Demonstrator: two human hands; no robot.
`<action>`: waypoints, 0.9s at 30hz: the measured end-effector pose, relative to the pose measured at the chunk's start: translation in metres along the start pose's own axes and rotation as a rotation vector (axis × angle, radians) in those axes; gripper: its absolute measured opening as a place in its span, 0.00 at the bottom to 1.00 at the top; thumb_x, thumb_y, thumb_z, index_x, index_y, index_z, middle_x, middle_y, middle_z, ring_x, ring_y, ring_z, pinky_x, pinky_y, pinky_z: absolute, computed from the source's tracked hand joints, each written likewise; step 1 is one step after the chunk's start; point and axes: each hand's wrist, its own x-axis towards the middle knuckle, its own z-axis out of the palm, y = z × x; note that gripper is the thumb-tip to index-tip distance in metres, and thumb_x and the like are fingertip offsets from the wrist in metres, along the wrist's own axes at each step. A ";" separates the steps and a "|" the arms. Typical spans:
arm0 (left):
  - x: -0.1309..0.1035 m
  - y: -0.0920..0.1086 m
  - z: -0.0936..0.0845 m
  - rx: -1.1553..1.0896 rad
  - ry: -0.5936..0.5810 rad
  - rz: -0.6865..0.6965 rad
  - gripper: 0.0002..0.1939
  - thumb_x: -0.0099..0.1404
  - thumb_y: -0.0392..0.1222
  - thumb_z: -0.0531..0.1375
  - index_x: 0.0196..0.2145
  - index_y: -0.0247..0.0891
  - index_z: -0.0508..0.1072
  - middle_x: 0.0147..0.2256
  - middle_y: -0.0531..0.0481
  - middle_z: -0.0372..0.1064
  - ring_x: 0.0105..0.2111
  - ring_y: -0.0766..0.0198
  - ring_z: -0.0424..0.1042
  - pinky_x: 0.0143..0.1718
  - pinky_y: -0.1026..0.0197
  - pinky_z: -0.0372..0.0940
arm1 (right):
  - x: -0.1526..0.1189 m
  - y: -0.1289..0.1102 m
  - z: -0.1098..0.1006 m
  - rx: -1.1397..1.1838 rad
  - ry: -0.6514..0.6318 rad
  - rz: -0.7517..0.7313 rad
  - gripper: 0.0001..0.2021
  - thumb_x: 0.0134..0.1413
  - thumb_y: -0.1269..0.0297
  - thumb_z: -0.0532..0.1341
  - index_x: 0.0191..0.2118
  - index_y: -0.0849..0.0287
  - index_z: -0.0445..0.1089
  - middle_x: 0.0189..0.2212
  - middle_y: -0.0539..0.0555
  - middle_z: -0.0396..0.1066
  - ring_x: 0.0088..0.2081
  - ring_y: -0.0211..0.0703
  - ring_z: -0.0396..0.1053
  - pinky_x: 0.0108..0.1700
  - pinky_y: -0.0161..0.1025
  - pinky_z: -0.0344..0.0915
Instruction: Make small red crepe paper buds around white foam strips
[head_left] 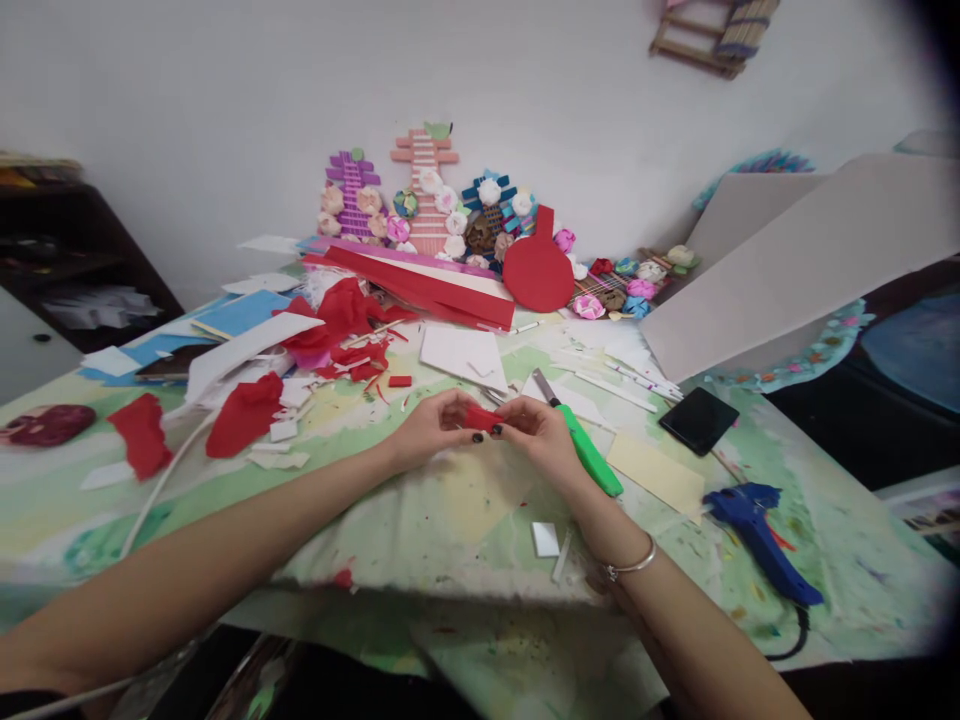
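Green-splotched tabletop (450, 520) with blue glue gun (776, 555), red scraps (140, 435)

Left forearm (247, 535) slanting in from lower left, right forearm (656, 590) slanting in from lower right, left hand (431, 428) and right hand (541, 432) facing each other near centre, fingers (446, 402) curling, thumbs (460, 437) pressing inward, both hands pinching, dark nails (478, 438) showing.
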 end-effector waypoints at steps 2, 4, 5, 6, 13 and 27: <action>-0.002 0.003 0.005 0.029 0.010 -0.030 0.17 0.49 0.45 0.69 0.33 0.32 0.74 0.31 0.46 0.76 0.32 0.62 0.74 0.36 0.61 0.67 | -0.001 0.000 0.003 -0.014 -0.039 -0.010 0.11 0.44 0.60 0.66 0.33 0.60 0.69 0.30 0.53 0.74 0.33 0.41 0.73 0.38 0.40 0.71; -0.005 0.007 0.007 0.063 0.051 -0.046 0.14 0.51 0.45 0.68 0.30 0.32 0.76 0.28 0.47 0.76 0.30 0.62 0.74 0.35 0.61 0.67 | -0.003 -0.001 0.006 -0.046 -0.069 -0.019 0.12 0.45 0.59 0.66 0.33 0.60 0.69 0.30 0.53 0.74 0.32 0.41 0.74 0.37 0.40 0.71; -0.006 0.008 0.008 0.067 0.072 -0.046 0.13 0.51 0.45 0.68 0.30 0.32 0.76 0.28 0.47 0.76 0.30 0.62 0.74 0.35 0.61 0.68 | -0.003 -0.002 0.007 -0.072 -0.073 -0.027 0.12 0.46 0.58 0.65 0.33 0.60 0.69 0.30 0.54 0.75 0.32 0.42 0.74 0.37 0.39 0.71; -0.007 0.010 0.008 0.063 0.087 -0.042 0.12 0.51 0.44 0.68 0.30 0.32 0.76 0.28 0.47 0.77 0.30 0.62 0.74 0.35 0.61 0.68 | -0.004 -0.004 0.006 -0.106 -0.068 -0.036 0.12 0.46 0.58 0.65 0.33 0.60 0.69 0.31 0.54 0.75 0.33 0.42 0.74 0.38 0.39 0.71; -0.009 0.011 0.009 -0.120 0.118 -0.149 0.12 0.50 0.41 0.69 0.29 0.32 0.73 0.28 0.44 0.78 0.31 0.59 0.78 0.34 0.60 0.72 | 0.000 -0.009 -0.018 -0.593 0.173 -0.007 0.06 0.52 0.65 0.58 0.34 0.61 0.70 0.32 0.57 0.73 0.36 0.47 0.69 0.42 0.44 0.64; -0.008 0.009 0.006 -0.231 0.053 -0.152 0.14 0.50 0.41 0.70 0.32 0.32 0.72 0.29 0.46 0.78 0.31 0.61 0.78 0.36 0.61 0.72 | 0.002 -0.013 -0.020 -1.034 0.013 0.189 0.08 0.44 0.66 0.65 0.34 0.60 0.70 0.29 0.56 0.74 0.33 0.49 0.71 0.31 0.38 0.58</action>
